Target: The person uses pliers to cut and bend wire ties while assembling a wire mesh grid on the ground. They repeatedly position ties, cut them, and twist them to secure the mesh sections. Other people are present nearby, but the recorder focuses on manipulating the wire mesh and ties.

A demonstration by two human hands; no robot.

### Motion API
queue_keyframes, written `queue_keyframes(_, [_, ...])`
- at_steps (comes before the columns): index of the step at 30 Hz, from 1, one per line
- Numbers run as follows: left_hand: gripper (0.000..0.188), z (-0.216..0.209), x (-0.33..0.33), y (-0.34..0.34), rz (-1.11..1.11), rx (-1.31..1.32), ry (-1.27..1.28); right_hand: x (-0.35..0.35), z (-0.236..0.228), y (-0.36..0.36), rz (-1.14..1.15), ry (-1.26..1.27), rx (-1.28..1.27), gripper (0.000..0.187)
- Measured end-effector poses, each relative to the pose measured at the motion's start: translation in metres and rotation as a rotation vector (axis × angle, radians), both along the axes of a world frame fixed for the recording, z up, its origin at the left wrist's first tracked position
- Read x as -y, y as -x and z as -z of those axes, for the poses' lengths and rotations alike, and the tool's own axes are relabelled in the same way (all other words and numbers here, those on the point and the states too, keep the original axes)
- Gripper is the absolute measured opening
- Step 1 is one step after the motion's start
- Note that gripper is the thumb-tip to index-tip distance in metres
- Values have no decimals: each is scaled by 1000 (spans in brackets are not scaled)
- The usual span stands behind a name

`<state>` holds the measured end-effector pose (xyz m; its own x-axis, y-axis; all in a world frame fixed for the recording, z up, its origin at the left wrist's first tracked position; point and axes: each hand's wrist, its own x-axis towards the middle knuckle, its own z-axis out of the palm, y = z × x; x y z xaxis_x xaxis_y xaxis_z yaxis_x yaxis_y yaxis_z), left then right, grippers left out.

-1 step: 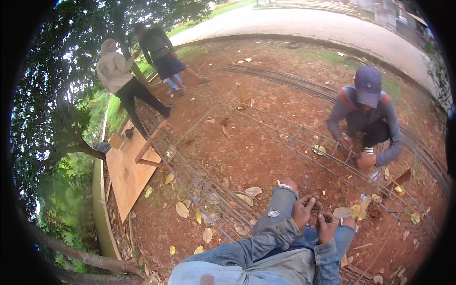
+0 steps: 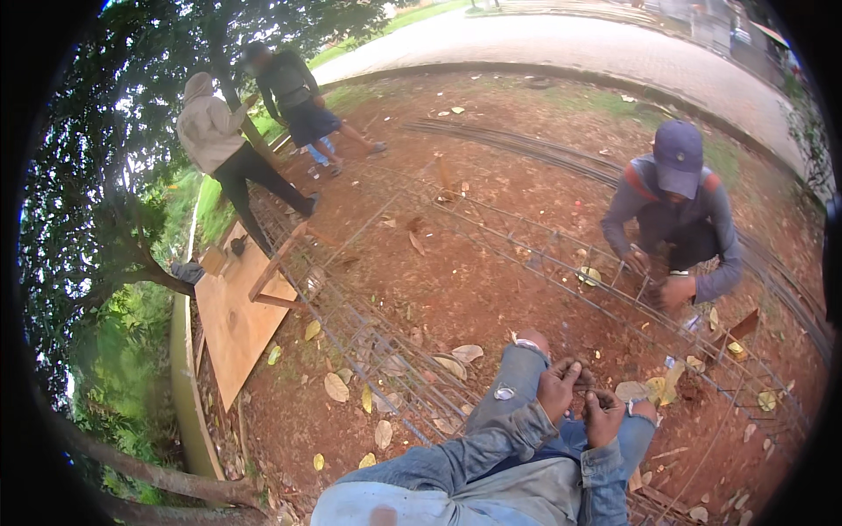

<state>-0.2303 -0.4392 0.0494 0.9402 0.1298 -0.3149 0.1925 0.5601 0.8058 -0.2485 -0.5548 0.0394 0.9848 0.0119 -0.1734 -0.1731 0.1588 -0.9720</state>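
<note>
Above my lap, between the knees of my torn jeans (image 2: 504, 392), my two hands are close together. The fingers of my left hand (image 2: 559, 393) are pinched near its thumb. Just right of it and a little lower, my right hand (image 2: 602, 419) is also closed in a pinch, thumb up. Whatever lies between the fingertips is too small and dark to make out. Beyond my hands, a long rebar cage (image 2: 561, 263) runs over the red soil. Another cage of rods (image 2: 386, 359) lies to the left of my knees.
A co-worker in a purple cap (image 2: 679, 158) crouches at the right, hands at the rebar cage. Two people stand far left near a plywood sheet (image 2: 237, 324) and a wooden frame (image 2: 279, 263). Long loose rods (image 2: 509, 138) lie behind. Dry leaves (image 2: 337, 387) litter the soil.
The crouching co-worker's hand nearer the right edge has shifted slightly at the cage. My own hands keep nearly the same place and pinch.
</note>
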Motion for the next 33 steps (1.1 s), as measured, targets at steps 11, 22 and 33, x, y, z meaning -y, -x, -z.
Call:
queue_keyframes(11, [22, 0, -20, -9, 159, -3, 30, 2, 21, 1, -35, -99, -18, 13])
queue_keyframes(22, [14, -27, -38, -29, 38, 83, -498, -6, 21, -8, -6, -35, 44, 12])
queue_keyframes(33, [15, 9, -48, -15, 154, 319, -234, 28, 37, -5, -496, -690, -541, 14])
